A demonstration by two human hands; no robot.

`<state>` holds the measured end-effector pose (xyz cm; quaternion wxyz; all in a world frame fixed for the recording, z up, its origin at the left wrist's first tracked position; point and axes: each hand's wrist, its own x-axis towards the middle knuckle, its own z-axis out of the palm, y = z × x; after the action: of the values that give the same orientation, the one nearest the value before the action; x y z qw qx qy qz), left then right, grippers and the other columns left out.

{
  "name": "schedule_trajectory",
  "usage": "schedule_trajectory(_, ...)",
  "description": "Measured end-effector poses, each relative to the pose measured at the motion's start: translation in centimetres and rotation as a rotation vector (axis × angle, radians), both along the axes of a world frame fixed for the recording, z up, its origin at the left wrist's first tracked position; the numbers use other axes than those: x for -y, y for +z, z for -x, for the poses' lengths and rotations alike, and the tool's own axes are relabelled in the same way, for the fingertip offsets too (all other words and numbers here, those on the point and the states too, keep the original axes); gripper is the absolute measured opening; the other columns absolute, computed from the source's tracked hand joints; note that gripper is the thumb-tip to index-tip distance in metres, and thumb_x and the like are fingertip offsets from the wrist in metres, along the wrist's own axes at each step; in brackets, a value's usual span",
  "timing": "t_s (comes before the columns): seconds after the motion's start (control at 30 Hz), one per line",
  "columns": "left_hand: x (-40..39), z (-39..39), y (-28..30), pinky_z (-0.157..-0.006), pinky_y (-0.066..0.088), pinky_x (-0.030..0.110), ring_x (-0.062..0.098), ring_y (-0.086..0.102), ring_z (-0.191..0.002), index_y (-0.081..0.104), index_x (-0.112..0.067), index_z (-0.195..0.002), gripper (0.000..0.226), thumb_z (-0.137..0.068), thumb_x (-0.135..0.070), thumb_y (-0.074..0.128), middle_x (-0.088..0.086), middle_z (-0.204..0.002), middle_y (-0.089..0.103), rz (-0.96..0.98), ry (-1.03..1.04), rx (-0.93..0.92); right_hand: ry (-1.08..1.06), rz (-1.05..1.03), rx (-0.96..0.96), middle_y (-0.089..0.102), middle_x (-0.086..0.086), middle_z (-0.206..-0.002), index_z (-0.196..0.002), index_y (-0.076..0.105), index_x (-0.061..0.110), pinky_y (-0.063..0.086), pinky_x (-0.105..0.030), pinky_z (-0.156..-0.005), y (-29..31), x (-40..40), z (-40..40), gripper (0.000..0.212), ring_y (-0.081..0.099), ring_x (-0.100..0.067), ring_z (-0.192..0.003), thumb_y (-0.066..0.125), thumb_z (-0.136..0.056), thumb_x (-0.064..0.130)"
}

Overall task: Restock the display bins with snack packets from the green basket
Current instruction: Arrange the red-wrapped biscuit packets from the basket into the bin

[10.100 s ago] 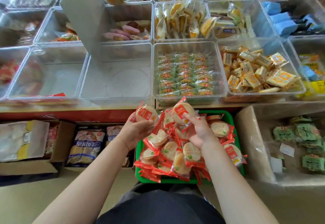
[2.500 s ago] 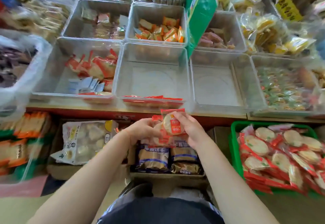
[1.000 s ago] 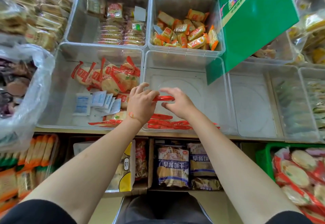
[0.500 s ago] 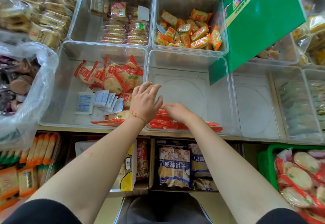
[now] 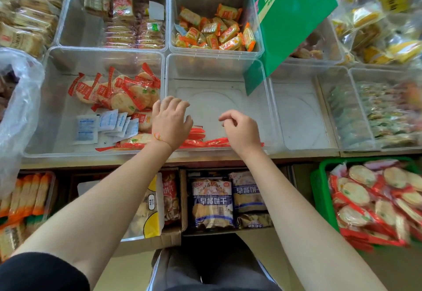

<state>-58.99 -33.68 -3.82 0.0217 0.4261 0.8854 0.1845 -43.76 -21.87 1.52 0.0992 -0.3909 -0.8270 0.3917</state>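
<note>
Both hands have lifted off the red packets [image 5: 206,138] since half a second ago, so the row sits alone against the near wall of the clear middle bin [image 5: 262,99]. The left hand [image 5: 171,124] hovers there with fingers loosely spread, holding nothing. The right hand [image 5: 241,132] is loosely curled and looks empty too, though its fingertips are hard to see. The green basket [image 5: 319,183] sits lower right, heaped with more packets.
</note>
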Motion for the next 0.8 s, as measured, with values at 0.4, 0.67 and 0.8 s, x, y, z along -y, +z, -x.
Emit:
schedule_trajectory(0.4,-4.8,-24.0,3.0,-0.067,0.051,0.035,0.026,0.064,-0.078,0.069,-0.022,-0.091,0.022,-0.092,-0.033,0.05,0.001,-0.082,0.071,0.089,-0.092,0.504,-0.022,0.067,0.126,0.069,0.003,-0.079,-0.085,0.071,0.017,0.048,-0.03,-0.071,0.1,-4.2,-17.9,0.021,0.062,-0.02,-0.08,0.051,-0.09,0.011)
schedule_trajectory(0.67,-16.3,-40.3,0.4,-0.071,0.048,0.029,0.021,0.065,-0.082,0.071,-0.024,-0.098,0.021,-0.094,-0.028,0.052,-0.002,-0.089,0.072,0.162,-0.021,0.66,0.077,0.112,0.269,0.069,-0.001,-0.091,-0.093,0.072,0.016,0.035,-0.026,-0.068,-4.8,-16.9,-35.0,0.02,0.058,-0.018,-0.085,0.053,-0.088,0.012)
schedule_trajectory(0.8,-21.8,-48.0,-0.1,-0.082,0.047,0.029,0.023,0.064,-0.1,0.072,-0.018,-0.106,0.024,-0.093,-0.022,0.054,0.005,-0.106,0.071,0.202,0.002,0.768,0.113,0.066,0.47,0.066,-0.012,-0.109,-0.105,0.069,0.011,0.046,-0.033,-0.081,-6.5,-23.6,-43.0,0.025,0.06,-0.03,-0.104,0.056,-0.084,0.014)
